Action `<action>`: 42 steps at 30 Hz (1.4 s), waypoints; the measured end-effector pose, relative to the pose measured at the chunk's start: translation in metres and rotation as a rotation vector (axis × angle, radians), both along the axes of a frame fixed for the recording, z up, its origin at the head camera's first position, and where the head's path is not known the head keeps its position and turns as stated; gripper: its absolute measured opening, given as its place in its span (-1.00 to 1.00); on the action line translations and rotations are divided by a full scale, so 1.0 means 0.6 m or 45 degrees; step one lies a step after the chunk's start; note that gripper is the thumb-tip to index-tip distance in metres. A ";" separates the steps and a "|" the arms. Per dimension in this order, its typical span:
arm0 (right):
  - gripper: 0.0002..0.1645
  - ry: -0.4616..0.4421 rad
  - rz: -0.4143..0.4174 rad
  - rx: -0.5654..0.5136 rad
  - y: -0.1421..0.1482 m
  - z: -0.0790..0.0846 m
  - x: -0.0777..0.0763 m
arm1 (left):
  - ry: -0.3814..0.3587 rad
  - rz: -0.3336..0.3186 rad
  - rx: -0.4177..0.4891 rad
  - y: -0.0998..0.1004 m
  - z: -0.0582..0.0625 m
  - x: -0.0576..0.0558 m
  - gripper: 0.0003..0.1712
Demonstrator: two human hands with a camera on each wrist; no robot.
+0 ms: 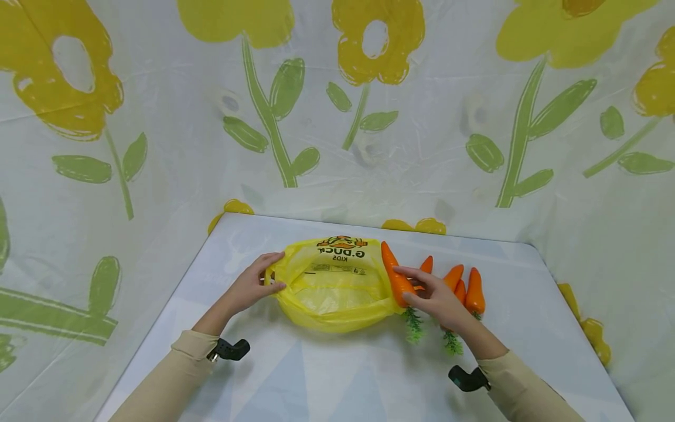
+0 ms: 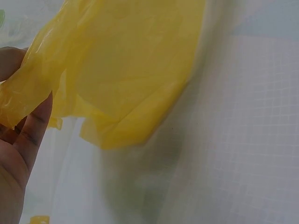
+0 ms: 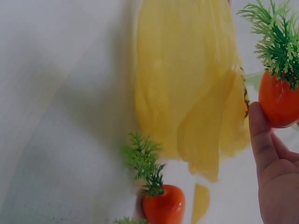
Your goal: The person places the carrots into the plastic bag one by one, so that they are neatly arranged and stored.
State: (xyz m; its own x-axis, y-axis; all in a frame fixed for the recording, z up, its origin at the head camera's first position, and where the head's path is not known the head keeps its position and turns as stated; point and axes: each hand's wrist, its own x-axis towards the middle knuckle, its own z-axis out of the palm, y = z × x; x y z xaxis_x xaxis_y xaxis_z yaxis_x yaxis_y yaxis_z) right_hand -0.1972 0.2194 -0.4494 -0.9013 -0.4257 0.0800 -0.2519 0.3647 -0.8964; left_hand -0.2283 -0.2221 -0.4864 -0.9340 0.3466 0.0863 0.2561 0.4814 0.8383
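Observation:
A thin yellow plastic bag with printed lettering lies on the table, its mouth spread wide toward me. My left hand pinches the bag's left edge between thumb and fingers; the left wrist view shows the film between them. In my right hand is an orange carrot, tip up and green leaves hanging below, at the bag's right edge. The right wrist view shows this carrot's thick end against the fingers. Whether it touches the bag I cannot tell.
Several more carrots, one of them an upright carrot, lie on the table right of the bag, partly behind my right hand. The pale table ends at a flower-printed cloth behind and at the sides.

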 end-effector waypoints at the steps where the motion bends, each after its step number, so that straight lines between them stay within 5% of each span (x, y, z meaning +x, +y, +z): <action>1: -0.39 -0.003 0.006 -0.001 -0.002 0.001 0.000 | -0.001 0.000 -0.002 0.000 -0.001 0.000 -0.14; 22: -0.38 -0.198 0.024 0.064 -0.040 0.015 -0.015 | -0.006 0.005 0.001 0.000 0.002 0.003 -0.13; 42: -0.39 -0.168 0.174 0.102 -0.065 0.025 -0.048 | -0.021 -0.001 0.013 0.000 0.003 0.002 -0.11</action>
